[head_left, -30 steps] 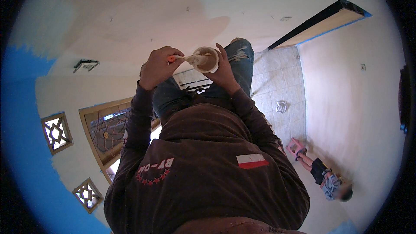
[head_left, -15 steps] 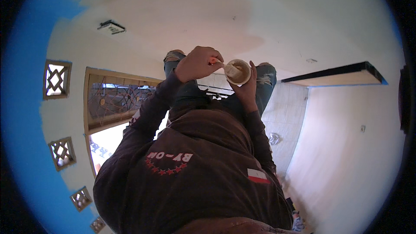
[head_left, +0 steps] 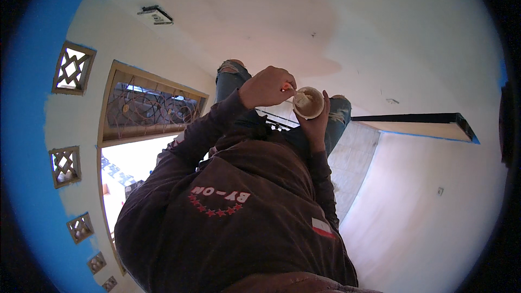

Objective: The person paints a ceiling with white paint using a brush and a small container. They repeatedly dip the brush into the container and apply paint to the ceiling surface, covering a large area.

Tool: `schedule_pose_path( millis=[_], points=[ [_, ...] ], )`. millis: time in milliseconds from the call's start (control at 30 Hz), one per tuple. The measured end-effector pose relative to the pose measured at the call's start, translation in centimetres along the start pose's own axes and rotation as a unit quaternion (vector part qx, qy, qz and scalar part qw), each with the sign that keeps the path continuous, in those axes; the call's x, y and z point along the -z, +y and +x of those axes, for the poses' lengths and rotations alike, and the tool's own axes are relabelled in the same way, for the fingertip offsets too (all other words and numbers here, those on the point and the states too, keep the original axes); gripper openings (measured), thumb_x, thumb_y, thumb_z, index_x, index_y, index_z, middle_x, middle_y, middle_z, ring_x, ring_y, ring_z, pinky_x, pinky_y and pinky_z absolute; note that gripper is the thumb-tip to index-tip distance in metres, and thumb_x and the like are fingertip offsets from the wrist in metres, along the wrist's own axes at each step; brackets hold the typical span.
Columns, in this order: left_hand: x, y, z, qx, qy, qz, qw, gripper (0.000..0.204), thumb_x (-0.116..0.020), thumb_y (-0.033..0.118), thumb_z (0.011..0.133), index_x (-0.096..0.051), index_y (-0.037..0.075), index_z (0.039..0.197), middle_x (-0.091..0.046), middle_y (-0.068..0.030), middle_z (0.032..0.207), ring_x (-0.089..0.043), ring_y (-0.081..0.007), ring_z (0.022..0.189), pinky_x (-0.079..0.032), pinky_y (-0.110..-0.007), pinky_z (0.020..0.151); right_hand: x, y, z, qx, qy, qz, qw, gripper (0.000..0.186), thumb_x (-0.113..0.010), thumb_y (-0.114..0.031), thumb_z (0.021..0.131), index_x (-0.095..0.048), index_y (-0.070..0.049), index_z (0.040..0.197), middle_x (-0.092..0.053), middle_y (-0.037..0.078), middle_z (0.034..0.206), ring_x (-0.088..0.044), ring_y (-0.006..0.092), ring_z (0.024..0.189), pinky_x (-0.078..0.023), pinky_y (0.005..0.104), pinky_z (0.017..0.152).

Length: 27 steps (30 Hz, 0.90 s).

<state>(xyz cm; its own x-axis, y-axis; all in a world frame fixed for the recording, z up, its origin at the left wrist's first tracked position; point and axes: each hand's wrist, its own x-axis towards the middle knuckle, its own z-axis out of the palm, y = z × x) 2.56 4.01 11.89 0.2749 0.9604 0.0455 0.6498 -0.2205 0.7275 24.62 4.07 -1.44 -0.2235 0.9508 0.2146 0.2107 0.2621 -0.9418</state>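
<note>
My left hand point(head_left: 265, 86) is closed on a small putty knife with an orange handle point(head_left: 286, 87), its pale, coated blade point(head_left: 301, 99) dipped inside a white cup point(head_left: 317, 97). My right hand point(head_left: 316, 126) grips that cup from beside and below; pale paste shows inside it. Both hands are over my thighs, where my ripped jeans point(head_left: 339, 114) show at the knees. The far tip of the knife is partly hidden by the paste and cup.
Black metal bars point(head_left: 277, 125) show between my legs, above pale floor tiles point(head_left: 355, 157). A doorway with a grille transom point(head_left: 152, 108) and latticed vents point(head_left: 73, 68) stand left, beside blue paint point(head_left: 27, 173). A dark-edged ledge point(head_left: 418, 125) juts at right.
The view has swung, carrying my hands, knife and cup rightward and lower in the picture. A seated person at lower right has left view. The knife has stayed in the cup.
</note>
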Motion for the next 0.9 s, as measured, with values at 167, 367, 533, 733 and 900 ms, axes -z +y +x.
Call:
schedule_pose_path(
  millis=[167,367,533,733,900],
  points=[
    [0.1,0.0,-0.3,0.034,0.007,-0.010,0.999,0.024,-0.069,0.024,0.086,-0.073,0.002,0.095,-0.071,-0.0158,0.088,-0.069,-0.0339,0.084,-0.055,-0.042,0.078,0.2,-0.6,0.1,0.006,-0.005,-0.040,0.999,0.095,-0.090,-0.018,0.070,-0.035,0.001,0.144,-0.039,0.016,0.147,-0.054,0.0277,0.125,-0.047,0.0376,0.104],
    [-0.4,-1.3,-1.3,0.012,0.018,0.011,1.000,0.026,-0.069,0.026,0.087,-0.073,0.002,0.096,-0.072,-0.0162,0.089,-0.070,-0.0326,0.085,-0.055,-0.041,0.078,0.3,0.2,0.0,0.015,-0.019,-0.060,0.998,0.093,-0.091,-0.017,0.069,-0.037,0.001,0.143,-0.037,0.016,0.148,-0.054,0.0261,0.125,-0.048,0.0375,0.104],
    [0.7,-1.5,-2.4,0.060,-0.050,0.027,0.997,0.027,-0.066,0.027,0.090,-0.071,0.001,0.097,-0.071,-0.0170,0.091,-0.068,-0.0349,0.087,-0.054,-0.043,0.080,0.4,-0.2,0.0,0.030,-0.025,-0.083,0.996,0.101,-0.090,-0.019,0.070,-0.026,0.003,0.147,-0.054,0.016,0.130,-0.057,0.0283,0.121,-0.043,0.0400,0.106],
    [-0.7,-3.2,-3.4,0.013,-0.084,0.111,0.990,0.029,-0.054,0.026,0.099,-0.064,0.000,0.107,-0.065,-0.0181,0.099,-0.065,-0.0373,0.093,-0.052,-0.046,0.083,0.2,-1.2,0.0,-0.010,-0.030,-0.015,0.999,0.101,-0.090,-0.019,0.071,-0.027,0.002,0.146,-0.055,0.017,0.131,-0.056,0.0292,0.122,-0.043,0.0408,0.106],
    [-0.7,-3.7,-4.3,0.023,-0.085,0.084,0.993,0.029,-0.050,0.026,0.101,-0.062,0.001,0.108,-0.063,-0.0192,0.099,-0.064,-0.0377,0.095,-0.051,-0.047,0.083,0.4,-0.7,0.1,0.039,-0.025,-0.137,0.989,0.101,-0.090,-0.020,0.071,-0.027,0.000,0.147,-0.053,0.019,0.133,-0.053,0.0320,0.126,-0.044,0.0412,0.106]
  ],
)
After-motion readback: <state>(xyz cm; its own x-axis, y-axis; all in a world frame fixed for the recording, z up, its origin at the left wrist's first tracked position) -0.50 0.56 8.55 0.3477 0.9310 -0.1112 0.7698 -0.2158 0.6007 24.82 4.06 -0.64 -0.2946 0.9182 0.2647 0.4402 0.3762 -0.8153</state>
